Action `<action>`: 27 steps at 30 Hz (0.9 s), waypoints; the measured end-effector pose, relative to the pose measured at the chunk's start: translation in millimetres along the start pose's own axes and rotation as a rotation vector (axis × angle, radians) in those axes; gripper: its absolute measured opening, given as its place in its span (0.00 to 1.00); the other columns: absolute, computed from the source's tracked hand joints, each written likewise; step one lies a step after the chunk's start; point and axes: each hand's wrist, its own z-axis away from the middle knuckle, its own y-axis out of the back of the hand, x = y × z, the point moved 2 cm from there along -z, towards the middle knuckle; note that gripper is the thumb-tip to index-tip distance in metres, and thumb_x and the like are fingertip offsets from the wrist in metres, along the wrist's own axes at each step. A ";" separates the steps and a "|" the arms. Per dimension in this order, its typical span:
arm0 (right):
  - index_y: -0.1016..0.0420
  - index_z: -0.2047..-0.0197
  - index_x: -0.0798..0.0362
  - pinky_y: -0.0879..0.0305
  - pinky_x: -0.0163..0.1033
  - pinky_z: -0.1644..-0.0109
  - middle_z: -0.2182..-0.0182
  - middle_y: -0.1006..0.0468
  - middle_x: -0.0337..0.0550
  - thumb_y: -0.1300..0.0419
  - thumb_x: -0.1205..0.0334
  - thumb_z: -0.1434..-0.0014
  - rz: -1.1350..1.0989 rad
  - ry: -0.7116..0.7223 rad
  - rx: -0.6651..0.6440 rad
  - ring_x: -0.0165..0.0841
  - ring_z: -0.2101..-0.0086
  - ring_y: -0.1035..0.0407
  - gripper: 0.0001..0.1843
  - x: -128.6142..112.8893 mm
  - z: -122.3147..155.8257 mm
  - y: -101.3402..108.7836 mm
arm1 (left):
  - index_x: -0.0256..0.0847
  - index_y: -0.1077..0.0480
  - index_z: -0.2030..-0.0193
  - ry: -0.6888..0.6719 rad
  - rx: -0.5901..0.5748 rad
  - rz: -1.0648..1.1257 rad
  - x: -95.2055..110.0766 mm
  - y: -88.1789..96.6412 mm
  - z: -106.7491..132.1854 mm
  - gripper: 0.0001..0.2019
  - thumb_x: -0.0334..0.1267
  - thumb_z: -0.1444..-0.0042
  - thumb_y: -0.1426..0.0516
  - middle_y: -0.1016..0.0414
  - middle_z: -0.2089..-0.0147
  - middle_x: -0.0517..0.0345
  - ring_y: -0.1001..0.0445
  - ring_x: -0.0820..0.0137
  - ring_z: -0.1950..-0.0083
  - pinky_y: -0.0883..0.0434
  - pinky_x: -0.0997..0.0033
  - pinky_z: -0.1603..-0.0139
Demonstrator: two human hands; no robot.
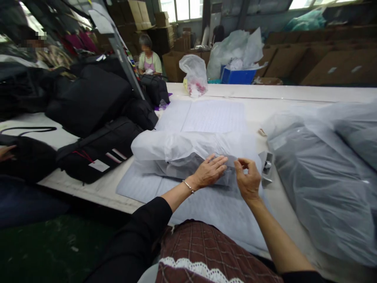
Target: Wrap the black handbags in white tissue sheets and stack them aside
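Observation:
A dark bag wrapped in a translucent plastic bag (153,147) lies across white sheets (188,200) on the table in front of me. My left hand (209,171) rests flat on the plastic near its right end, fingers stretched out. Just to the right, my right hand (248,179) is closed in a pinch at the loose end of the plastic; the fingertips partly hide what they grip. Beside my right hand stands a small grey tape dispenser (267,168).
Black bags (100,145) are piled on the left, one with a white tag. Plastic-covered dark bags (326,177) fill the right side. A clear bag (194,74) and a blue box (238,75) stand behind. Another person (150,61) sits at the back; a co-worker's hand (6,152) shows far left.

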 end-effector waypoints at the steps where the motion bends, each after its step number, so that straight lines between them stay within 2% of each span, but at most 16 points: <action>1: 0.27 0.55 0.54 0.32 0.42 0.55 0.62 0.22 0.47 0.45 0.47 0.35 0.014 0.114 -0.004 0.36 0.63 0.28 0.18 -10.6 -13.6 -2.7 | 0.39 0.31 0.45 0.014 0.017 -0.004 -4.8 9.1 -1.6 0.15 0.37 0.33 0.52 0.36 0.32 0.50 0.43 0.66 0.29 0.48 0.55 0.27; 3: 0.29 0.47 0.54 0.36 0.47 0.44 0.52 0.23 0.51 0.48 0.52 0.32 0.043 0.311 -0.047 0.39 0.51 0.30 0.18 -28.4 -36.5 -14.3 | 0.38 0.33 0.42 0.107 0.064 -0.049 -21.7 27.1 -5.1 0.17 0.39 0.32 0.53 0.36 0.32 0.50 0.45 0.67 0.28 0.48 0.56 0.27; 6: 0.35 0.38 0.54 0.49 0.54 0.33 0.41 0.31 0.53 0.50 0.52 0.31 0.156 0.487 -0.156 0.42 0.38 0.42 0.23 -38.6 -52.6 -43.4 | 0.37 0.38 0.36 0.323 0.090 -0.160 -57.0 41.1 -4.1 0.22 0.46 0.32 0.53 0.41 0.30 0.48 0.49 0.62 0.26 0.51 0.50 0.27; 8: 0.38 0.35 0.54 0.57 0.58 0.31 0.37 0.36 0.53 0.51 0.49 0.31 0.285 0.544 -0.243 0.45 0.35 0.47 0.27 -32.0 -50.8 -65.2 | 0.38 0.40 0.34 0.431 0.039 -0.203 -77.2 36.3 4.0 0.26 0.51 0.33 0.52 0.41 0.30 0.46 0.49 0.58 0.27 0.50 0.45 0.28; 11: 0.41 0.33 0.54 0.59 0.59 0.32 0.36 0.37 0.54 0.53 0.45 0.32 0.455 0.566 -0.372 0.47 0.36 0.47 0.31 -10.6 -40.0 -89.7 | 0.40 0.39 0.34 0.496 -0.022 -0.199 -91.4 17.8 20.8 0.27 0.54 0.34 0.53 0.37 0.32 0.46 0.43 0.55 0.30 0.48 0.43 0.30; 15: 0.44 0.31 0.55 0.56 0.57 0.33 0.35 0.38 0.54 0.54 0.45 0.32 0.530 0.560 -0.435 0.47 0.36 0.47 0.33 8.6 -33.6 -99.2 | 0.40 0.39 0.34 0.500 0.032 -0.172 -92.1 3.5 30.8 0.28 0.55 0.34 0.54 0.36 0.33 0.45 0.41 0.55 0.31 0.49 0.43 0.30; 21: 0.43 0.32 0.56 0.55 0.56 0.33 0.36 0.37 0.54 0.56 0.45 0.32 0.539 0.595 -0.398 0.47 0.37 0.45 0.33 8.6 -33.5 -98.0 | 0.40 0.37 0.35 0.510 0.039 -0.118 -92.0 11.1 25.4 0.27 0.54 0.34 0.53 0.36 0.33 0.46 0.40 0.55 0.31 0.50 0.44 0.29; 24: 0.42 0.32 0.56 0.54 0.54 0.34 0.36 0.36 0.53 0.57 0.45 0.32 0.545 0.603 -0.382 0.47 0.38 0.44 0.33 10.0 -32.0 -97.7 | 0.42 0.38 0.35 0.470 0.073 -0.078 -74.5 22.0 34.4 0.25 0.52 0.33 0.54 0.40 0.30 0.50 0.45 0.59 0.28 0.52 0.46 0.28; 27: 0.41 0.33 0.56 0.51 0.54 0.35 0.37 0.35 0.53 0.57 0.43 0.32 0.548 0.614 -0.371 0.47 0.38 0.43 0.33 12.2 -32.2 -97.7 | 0.44 0.37 0.36 0.470 0.173 0.004 -46.3 33.6 66.1 0.22 0.49 0.32 0.53 0.39 0.30 0.52 0.48 0.63 0.27 0.51 0.52 0.27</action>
